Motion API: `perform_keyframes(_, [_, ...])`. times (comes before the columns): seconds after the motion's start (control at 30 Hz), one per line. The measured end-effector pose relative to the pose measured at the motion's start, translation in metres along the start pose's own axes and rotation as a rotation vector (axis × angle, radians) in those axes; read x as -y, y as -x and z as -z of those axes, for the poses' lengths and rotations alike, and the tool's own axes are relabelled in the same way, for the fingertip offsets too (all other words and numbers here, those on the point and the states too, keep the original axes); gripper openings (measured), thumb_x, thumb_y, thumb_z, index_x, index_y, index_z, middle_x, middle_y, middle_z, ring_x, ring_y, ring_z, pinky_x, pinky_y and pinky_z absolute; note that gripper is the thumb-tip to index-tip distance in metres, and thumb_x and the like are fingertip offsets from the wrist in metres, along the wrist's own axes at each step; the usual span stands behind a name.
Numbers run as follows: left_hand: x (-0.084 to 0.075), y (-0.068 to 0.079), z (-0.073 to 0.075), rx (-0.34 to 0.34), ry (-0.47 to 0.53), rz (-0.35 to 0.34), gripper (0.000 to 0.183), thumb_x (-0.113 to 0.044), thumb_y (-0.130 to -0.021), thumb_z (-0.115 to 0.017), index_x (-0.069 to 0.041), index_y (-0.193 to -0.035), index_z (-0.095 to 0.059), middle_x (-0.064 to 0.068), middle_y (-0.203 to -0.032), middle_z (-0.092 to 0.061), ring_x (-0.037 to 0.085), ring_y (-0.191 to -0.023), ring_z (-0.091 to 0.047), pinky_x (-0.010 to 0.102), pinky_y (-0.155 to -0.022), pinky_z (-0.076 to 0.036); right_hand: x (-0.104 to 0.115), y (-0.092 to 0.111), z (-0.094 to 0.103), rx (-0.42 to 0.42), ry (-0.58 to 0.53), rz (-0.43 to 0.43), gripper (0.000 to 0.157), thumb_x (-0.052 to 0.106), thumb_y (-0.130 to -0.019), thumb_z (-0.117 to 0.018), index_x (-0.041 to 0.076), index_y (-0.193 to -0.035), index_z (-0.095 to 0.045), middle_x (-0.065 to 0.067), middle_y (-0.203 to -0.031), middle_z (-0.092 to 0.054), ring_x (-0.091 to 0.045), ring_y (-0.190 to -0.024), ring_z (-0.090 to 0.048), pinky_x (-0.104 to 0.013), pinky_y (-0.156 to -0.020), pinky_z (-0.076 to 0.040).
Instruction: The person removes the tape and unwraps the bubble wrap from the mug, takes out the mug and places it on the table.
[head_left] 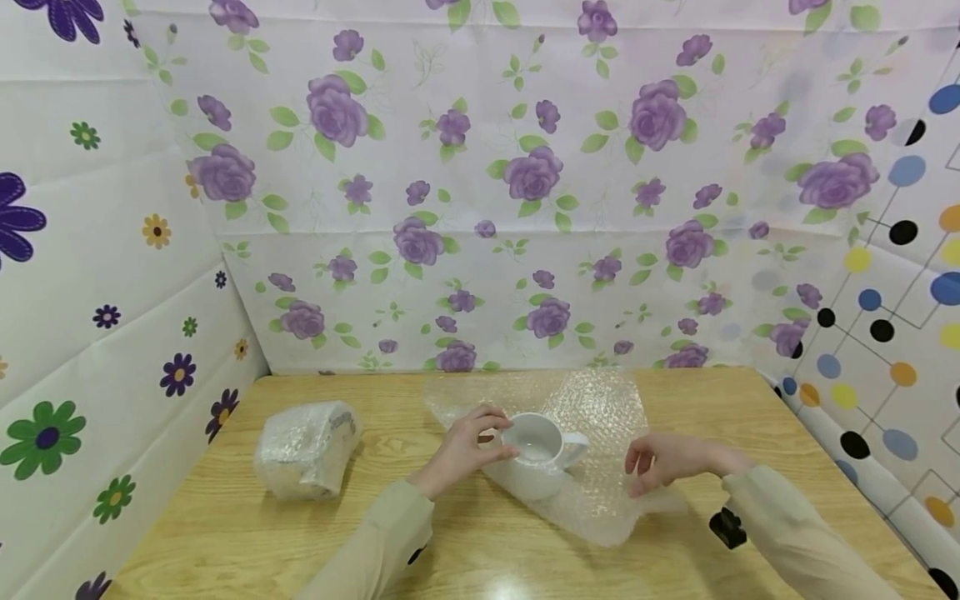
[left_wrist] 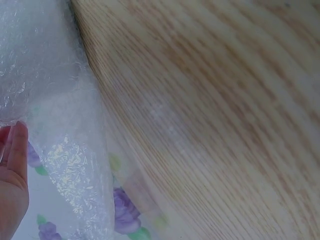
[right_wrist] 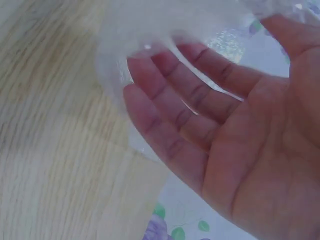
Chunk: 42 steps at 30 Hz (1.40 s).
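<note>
A white mug (head_left: 536,439) with its handle to the right sits on a sheet of bubble wrap (head_left: 600,417), and part of the sheet covers its front. My left hand (head_left: 471,442) holds the mug's left side, thumb and fingers at the rim. Seen from the left wrist, only part of that hand (left_wrist: 14,172) shows, its fingertips against the wrap (left_wrist: 55,100). Over the sheet's right part is my right hand (head_left: 671,460), its fingers loosely bent. In the right wrist view this hand (right_wrist: 225,120) has spread fingers near the wrap, and their contact is unclear.
A bubble-wrapped bundle (head_left: 307,450) stands on the left of the wooden table (head_left: 420,550). Beneath the right forearm shows a small black object (head_left: 727,527). A flowered sheet (head_left: 480,292) hangs behind the table, with patterned sheets along both sides.
</note>
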<state>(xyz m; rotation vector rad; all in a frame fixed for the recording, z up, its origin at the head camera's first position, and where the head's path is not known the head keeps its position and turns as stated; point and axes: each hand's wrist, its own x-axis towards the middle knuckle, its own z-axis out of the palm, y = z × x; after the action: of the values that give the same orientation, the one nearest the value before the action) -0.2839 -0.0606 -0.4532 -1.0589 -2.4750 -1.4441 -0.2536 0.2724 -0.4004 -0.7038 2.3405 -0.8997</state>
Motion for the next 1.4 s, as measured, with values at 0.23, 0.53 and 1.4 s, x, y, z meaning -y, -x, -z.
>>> perform_keyframes(0.23, [0.000,-0.001,-0.001,0.001,0.010,-0.002,0.041,-0.026,-0.078,-0.071,0.002,-0.107,-0.062,0.005,-0.109,-0.051,0.021,-0.099,-0.051,0.037,-0.079,-0.048,0.004,-0.006,0.009,-0.078,0.014,0.078,0.023,0.021,-0.086,-0.064,0.001,-0.093,-0.057,-0.007,-0.076,-0.056,-0.028,-0.069,-0.056,-0.039,-0.060,-0.050])
perform_keyframes(0.53, [-0.001,0.001,0.002,0.002,0.005,0.006,0.041,-0.027,-0.078,-0.071,0.001,-0.107,-0.062,0.004,-0.108,-0.051,0.022,-0.099,-0.051,0.035,-0.079,-0.048,0.023,-0.027,0.025,-0.161,0.060,0.150,0.020,0.019,-0.087,-0.063,0.000,-0.095,-0.059,-0.004,-0.080,-0.059,-0.023,-0.073,-0.057,-0.033,-0.063,-0.049])
perform_keyframes(1.4, [-0.002,-0.001,0.002,0.005,0.005,0.013,0.039,-0.024,-0.078,-0.072,0.000,-0.107,-0.063,0.005,-0.107,-0.052,0.020,-0.098,-0.052,0.034,-0.078,-0.048,0.052,-0.096,0.009,-0.411,0.013,0.305,0.013,0.017,-0.087,-0.062,0.008,-0.095,-0.063,-0.002,-0.084,-0.062,-0.019,-0.078,-0.058,-0.032,-0.068,-0.048])
